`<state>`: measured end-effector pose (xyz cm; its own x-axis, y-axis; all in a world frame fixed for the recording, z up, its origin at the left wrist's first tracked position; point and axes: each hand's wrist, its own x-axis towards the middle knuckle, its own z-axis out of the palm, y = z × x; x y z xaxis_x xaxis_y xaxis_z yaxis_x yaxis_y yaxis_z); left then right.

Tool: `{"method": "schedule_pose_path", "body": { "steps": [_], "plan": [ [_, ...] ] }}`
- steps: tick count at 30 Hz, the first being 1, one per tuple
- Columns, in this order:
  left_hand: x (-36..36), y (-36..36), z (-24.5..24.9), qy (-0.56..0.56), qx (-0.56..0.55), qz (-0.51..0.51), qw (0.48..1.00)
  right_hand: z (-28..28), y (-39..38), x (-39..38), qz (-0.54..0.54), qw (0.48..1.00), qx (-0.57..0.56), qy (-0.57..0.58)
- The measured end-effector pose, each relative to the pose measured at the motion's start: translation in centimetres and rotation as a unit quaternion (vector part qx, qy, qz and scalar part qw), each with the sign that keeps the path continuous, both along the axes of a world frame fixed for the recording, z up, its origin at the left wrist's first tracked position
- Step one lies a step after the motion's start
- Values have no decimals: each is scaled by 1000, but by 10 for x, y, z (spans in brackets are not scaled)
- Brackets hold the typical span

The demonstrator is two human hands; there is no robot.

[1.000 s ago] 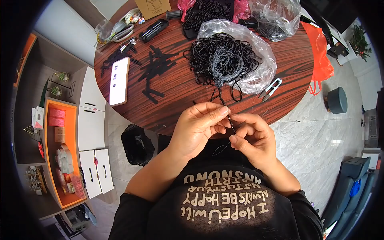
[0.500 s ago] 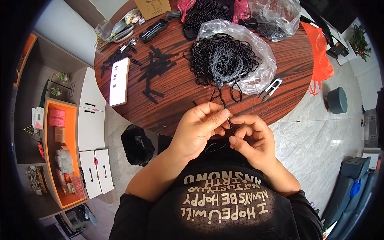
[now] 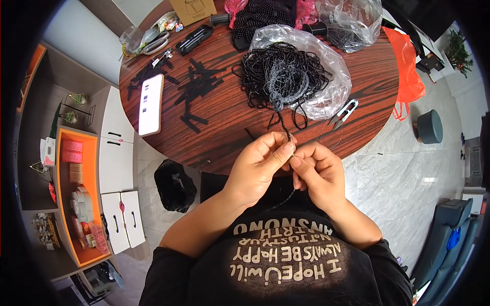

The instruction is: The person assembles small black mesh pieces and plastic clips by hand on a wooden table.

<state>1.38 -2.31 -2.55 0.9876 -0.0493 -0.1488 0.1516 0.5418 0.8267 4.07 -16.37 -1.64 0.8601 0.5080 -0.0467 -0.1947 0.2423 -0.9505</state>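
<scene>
Table [image 3: 214, 145] space of dark red wood is spread across the upper view, and a clear plastic bag [image 3: 334, 94] is laid on it at one o'clock from the hands. At twelve o'clock, partly on the bag, a bead heap [image 3: 255, 76] is topped by tangled grey thread [image 3: 288, 84]. The left hand [image 3: 252, 168] is held at eight o'clock and the right hand [image 3: 325, 176] at four, around the point where their fingertips are brought together. Snips [image 3: 343, 114] are laid at two o'clock. From the heap, a bead strand [image 3: 284, 124] is led towards six o'clock and pinched between left thumb and forefinger; its end seems pinched by the right thumb and forefinger too, though it is mostly covered. Below, a thin tail [image 3: 290, 195] is hung towards seven o'clock.

The strand is judged light, limp and slippery, its thread easily snagged; it is best held near its end, without hard tugging.

Compared with half a second earlier, the right hand is raised towards eleven o'clock, and the beaded length then bare between the hands is hidden.
</scene>
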Motion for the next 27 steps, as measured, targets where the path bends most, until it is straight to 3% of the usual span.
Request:
{"method": "schedule_pose_path", "body": {
  "steps": [8,12,15,17,19,20,22,23,27],
  "plan": [
    [6,4,14,8,-79,64,995,-2,-9,-3,21,998,-54,-30],
    [14,36,15,13,-187,86,979,-2,-23,-5,75,983,-123,-114],
    [23,80,16,29,-192,54,980,0,-35,-5,75,982,-132,-111],
    [29,102,24,65,12,56,996,3,-44,-3,75,982,-140,-107],
    [33,113,36,95,292,73,949,6,-54,0,78,982,-148,-92],
    [38,121,33,95,292,72,949,8,-59,1,80,982,-155,-76],
    [45,136,20,-10,551,41,833,11,-64,3,86,981,-171,-46],
    [44,135,19,-10,551,43,833,12,-65,3,87,980,-171,-47],
    [41,122,14,-51,710,26,702,15,-65,4,-29,993,-100,-50]
  ]
}}
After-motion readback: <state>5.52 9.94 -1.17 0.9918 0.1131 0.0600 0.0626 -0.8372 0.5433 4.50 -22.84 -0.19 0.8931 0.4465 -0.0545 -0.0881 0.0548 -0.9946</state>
